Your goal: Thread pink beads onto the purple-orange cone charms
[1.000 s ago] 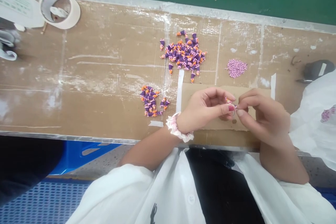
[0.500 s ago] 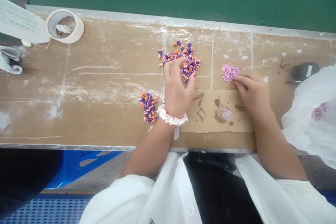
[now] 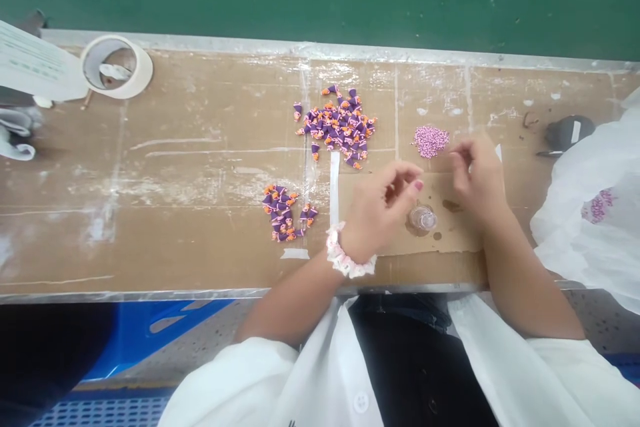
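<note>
Here's the left hand (image 3: 375, 210), fingers curled, thumb pointing rightward (one red nail (image 3: 419, 185) showing), and apart from it the right hand (image 3: 480, 173), slightly blurred, fingers bent leftward; left forearm (image 3: 295, 293) and right forearm (image 3: 527, 280) both slant inward.

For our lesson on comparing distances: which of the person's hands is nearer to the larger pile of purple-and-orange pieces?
Left. The left hand is just below and right of the larger pile in view; the right hand is farther right, past the pink beads.

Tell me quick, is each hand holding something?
Left hand: curled; can't tell if it's holding anything.
Right hand: curled near the pink pile; can't tell either.
</note>
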Available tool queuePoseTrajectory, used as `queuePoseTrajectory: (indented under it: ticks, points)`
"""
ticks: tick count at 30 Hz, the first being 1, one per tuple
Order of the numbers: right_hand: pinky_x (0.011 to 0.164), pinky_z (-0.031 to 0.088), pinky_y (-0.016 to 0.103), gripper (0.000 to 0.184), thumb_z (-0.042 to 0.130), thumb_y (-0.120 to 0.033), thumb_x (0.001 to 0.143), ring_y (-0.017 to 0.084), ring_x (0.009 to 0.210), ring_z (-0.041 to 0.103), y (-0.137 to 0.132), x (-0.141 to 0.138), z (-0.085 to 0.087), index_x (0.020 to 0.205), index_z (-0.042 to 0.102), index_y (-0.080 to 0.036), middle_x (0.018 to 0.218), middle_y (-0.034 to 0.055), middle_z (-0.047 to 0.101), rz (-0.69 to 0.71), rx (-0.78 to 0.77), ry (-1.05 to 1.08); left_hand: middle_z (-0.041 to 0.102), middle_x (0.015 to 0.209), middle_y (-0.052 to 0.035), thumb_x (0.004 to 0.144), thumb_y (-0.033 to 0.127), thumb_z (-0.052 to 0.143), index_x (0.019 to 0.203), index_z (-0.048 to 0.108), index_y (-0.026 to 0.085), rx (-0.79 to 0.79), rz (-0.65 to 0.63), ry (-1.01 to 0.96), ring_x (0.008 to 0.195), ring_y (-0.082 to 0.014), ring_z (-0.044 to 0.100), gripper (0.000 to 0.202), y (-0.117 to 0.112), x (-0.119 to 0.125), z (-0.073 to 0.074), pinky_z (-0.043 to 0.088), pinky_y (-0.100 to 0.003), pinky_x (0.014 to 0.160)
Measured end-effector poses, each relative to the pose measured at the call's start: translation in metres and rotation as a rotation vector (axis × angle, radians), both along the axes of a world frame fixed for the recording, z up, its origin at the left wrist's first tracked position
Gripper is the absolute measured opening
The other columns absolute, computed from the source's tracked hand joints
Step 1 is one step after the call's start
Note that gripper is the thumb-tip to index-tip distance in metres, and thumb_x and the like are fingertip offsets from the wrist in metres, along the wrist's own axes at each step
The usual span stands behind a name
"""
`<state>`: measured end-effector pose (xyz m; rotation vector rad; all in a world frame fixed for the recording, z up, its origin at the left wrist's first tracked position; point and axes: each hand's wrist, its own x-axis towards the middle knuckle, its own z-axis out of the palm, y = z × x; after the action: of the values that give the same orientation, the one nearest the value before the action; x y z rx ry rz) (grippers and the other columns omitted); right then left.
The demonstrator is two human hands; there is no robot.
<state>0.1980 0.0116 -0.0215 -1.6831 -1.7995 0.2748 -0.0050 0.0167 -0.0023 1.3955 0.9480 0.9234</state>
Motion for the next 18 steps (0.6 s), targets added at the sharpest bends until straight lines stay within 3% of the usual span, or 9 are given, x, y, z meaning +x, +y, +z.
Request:
queuePoseTrajectory:
  ticks: [4, 7, 10, 18]
  points:
    - [0.045, 0.037, 0.026, 0.006, 0.056, -0.025, 0.092, 0.011, 0.051, 0.040, -0.016, -0.014, 0.026, 0.086, 0.054, -0.024, 0.073, -0.0025, 0.044, 0.236, -0.108, 0.790, 0.067, 0.078, -0.0033, 0.085, 0.042, 0.065, 0.091, 0.065, 0.014, -0.430, -0.224, -0.385, 0.060, -0.0067, 0.054, 0.029, -0.008, 0.008, 0.002, 0.045, -0.020, 0.055]
    - [0.042, 0.039, 0.025, 0.003, 0.061, -0.023, 0.089, 0.011, 0.052, 0.045, -0.026, -0.026, 0.035, 0.086, 0.060, -0.023, 0.074, -0.0018, 0.046, 0.401, -0.197, 1.019, 0.065, 0.074, -0.0011, 0.076, 0.044, 0.076, 0.088, 0.066, 0.013, -0.587, -0.245, -0.509, 0.053, -0.0037, 0.047, 0.035, -0.009, 0.010, 0.003, 0.041, -0.020, 0.052]
    - [0.046, 0.048, 0.027, 0.005, 0.061, -0.019, 0.089, 0.013, 0.060, 0.055, -0.032, -0.032, 0.035, 0.091, 0.063, -0.023, 0.081, 0.0006, 0.052, 0.423, -0.241, 1.027, 0.064, 0.071, 0.0001, 0.071, 0.041, 0.080, 0.083, 0.067, 0.013, -0.630, -0.237, -0.552, 0.055, -0.0040, 0.048, 0.034, -0.010, 0.009, 0.005, 0.043, -0.021, 0.055]
    - [0.047, 0.047, 0.025, 0.011, 0.066, -0.015, 0.085, 0.013, 0.060, 0.056, -0.037, -0.032, 0.036, 0.091, 0.067, -0.024, 0.079, 0.0019, 0.059, 0.360, 0.000, 0.662, 0.063, 0.067, 0.0017, 0.069, 0.038, 0.082, 0.076, 0.066, 0.013, -0.624, -0.229, -0.542, 0.056, -0.0049, 0.055, 0.030, -0.011, 0.005, 0.009, 0.050, -0.021, 0.060]
